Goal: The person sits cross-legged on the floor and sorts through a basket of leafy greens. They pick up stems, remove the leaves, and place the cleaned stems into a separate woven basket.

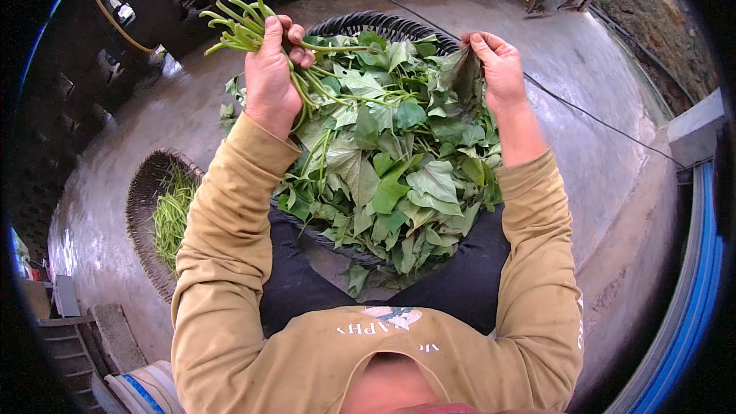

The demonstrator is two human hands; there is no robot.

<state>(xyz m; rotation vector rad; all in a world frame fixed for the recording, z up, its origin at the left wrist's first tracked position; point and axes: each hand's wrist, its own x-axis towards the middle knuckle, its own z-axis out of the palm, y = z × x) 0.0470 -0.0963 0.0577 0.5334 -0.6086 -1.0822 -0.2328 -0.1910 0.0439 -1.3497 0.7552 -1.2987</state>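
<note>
My left hand (273,69) grips a bunch of green leaf stalks (241,26), their ends fanning out above the fist. Lower parts of the bunch trail over a heap of broad green leaves (391,178). Between the thumb and fingers of my right hand (497,69) is pinched a dark, limp leaf (466,80), hanging at the heap's upper right. The heap fills a dark woven basket (374,22) standing between my legs, and its rim shows mainly at the far side. One loose leaf (356,280) lies below the basket's near edge.
To the left, a brown woven basket (141,207) holds thin green stalks (172,218), partly behind my left sleeve. A black cable (598,126) crosses the concrete floor (581,63) beyond the leaf basket. Blue-and-grey edging (690,276) runs along the right; a pale container with a blue band (144,391) stands lower left.
</note>
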